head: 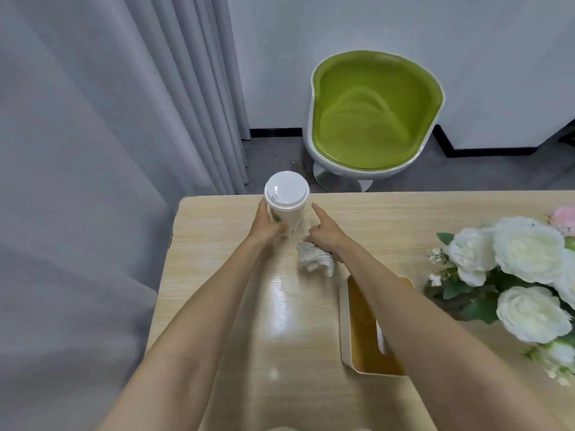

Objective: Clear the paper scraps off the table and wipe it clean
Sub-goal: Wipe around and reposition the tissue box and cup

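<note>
Forearms reach out over a tissue box [361, 337] lying beneath the right one. Ahead, the left hand [264, 227] curls round a lidded paper cup [287, 200] at the far edge of the table [217, 275]. Just beside it, the right hand [326, 233] grips a crumpled white cloth [315, 259] against the wood, forefinger stretched out. No paper scraps show on the surface, so clearing looks finished. Wiping appears under way, with the patch under the cup probably left to do.
</note>
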The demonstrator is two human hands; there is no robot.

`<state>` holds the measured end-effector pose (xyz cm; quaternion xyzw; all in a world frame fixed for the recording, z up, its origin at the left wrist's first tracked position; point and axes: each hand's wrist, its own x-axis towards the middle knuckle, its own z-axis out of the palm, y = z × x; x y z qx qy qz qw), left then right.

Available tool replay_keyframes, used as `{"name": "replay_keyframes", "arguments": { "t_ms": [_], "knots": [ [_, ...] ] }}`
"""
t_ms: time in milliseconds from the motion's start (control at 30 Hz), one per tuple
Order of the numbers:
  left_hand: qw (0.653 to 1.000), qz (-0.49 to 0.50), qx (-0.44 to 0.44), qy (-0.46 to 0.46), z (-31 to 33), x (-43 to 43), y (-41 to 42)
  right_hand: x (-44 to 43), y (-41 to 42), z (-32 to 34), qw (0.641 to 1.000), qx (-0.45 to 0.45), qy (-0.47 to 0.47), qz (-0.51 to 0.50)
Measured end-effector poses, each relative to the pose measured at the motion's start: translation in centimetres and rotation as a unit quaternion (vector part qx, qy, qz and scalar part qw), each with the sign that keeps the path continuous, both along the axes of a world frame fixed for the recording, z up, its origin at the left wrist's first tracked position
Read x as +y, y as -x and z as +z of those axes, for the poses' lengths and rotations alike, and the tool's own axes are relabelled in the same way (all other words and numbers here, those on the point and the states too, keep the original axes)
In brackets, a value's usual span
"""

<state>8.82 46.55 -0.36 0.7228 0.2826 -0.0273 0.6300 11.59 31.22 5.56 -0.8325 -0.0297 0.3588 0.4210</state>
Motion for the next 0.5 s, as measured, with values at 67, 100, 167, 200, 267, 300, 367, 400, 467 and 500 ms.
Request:
{"name": "replay_keyframes", "arguments": {
  "t_ms": [67, 100, 167, 200, 267, 300, 367, 400, 467, 500],
  "knots": [
    [1.0, 0.0, -0.007, 0.015, -0.4, -0.4, -0.6, 0.1, -0.2, 0.7, 0.999, 0.01, -0.047, -0.001],
    [1.0, 0.002, -0.01, 0.017, -0.6, -0.8, -0.7, 0.1, -0.1, 1.1, 0.998, 0.014, -0.064, -0.003],
    [0.999, 0.014, -0.017, 0.032, -1.0, -1.3, -0.6, 0.2, -0.2, 0.6, 0.996, 0.017, -0.084, -0.022],
    [0.999, 0.018, -0.024, 0.041, -1.2, -1.6, -0.6, 0.3, -0.4, 0.0, 0.996, 0.013, -0.078, -0.032],
    [0.998, 0.014, -0.038, 0.042, -1.1, -2.0, -0.3, 0.3, -0.4, -0.9, 0.997, 0.006, -0.059, -0.042],
    [0.999, 0.01, -0.038, 0.038, -1.0, -2.2, -0.2, 0.3, -0.3, -0.9, 0.998, 0.008, -0.054, -0.042],
    [0.999, 0.005, -0.03, 0.035, -1.2, -2.2, -0.4, 0.2, -0.5, -1.1, 0.998, 0.007, -0.052, -0.035],
    [0.999, 0.004, -0.027, 0.034, -1.6, -2.0, -0.5, 0.1, -0.5, -1.1, 0.998, 0.008, -0.055, -0.034],
    [0.999, 0.001, -0.009, 0.033, -1.7, -1.8, -0.3, 0.0, -0.5, -1.3, 0.998, 0.006, -0.052, -0.046],
    [1.0, 0.003, 0.013, 0.027, -1.7, -1.8, -0.2, -0.1, -0.3, -1.5, 0.997, 0.006, -0.043, -0.058]
  ]
}}
